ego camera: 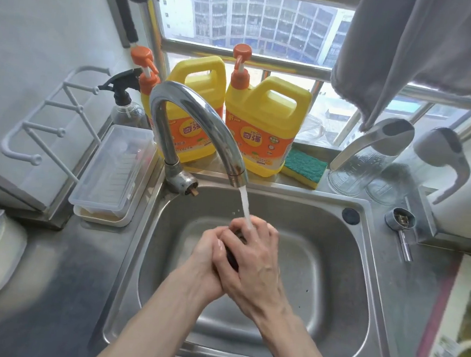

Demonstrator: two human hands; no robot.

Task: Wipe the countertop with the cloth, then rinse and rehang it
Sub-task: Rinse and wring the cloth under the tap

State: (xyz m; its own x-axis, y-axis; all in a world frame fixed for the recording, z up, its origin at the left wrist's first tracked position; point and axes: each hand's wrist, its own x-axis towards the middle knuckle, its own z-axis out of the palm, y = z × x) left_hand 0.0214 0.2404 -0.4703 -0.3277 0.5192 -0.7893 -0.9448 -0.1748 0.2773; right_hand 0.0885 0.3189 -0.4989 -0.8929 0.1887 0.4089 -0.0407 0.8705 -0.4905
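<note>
The left hand (209,251) and right hand (254,253) clasped a dark wad, apparently the cloth (234,259), under the running tap (206,114) over the sink (334,276); spray off the knuckles risked wetting the worktop (58,276).

Sink (363,282) set mid-countertop (58,276). Tap (195,110) at the sink's back-left corner, spout arching over the basin. Left hand (208,259) and right hand (257,259) under the spout, cloth (233,259) pressed between them. On the back ledge: left jug (192,136), right jug (262,131), sponge (305,164) beside the right jug. Box (113,171) at the sink's left edge. Towel (416,52) hangs above the back-right corner.
</note>
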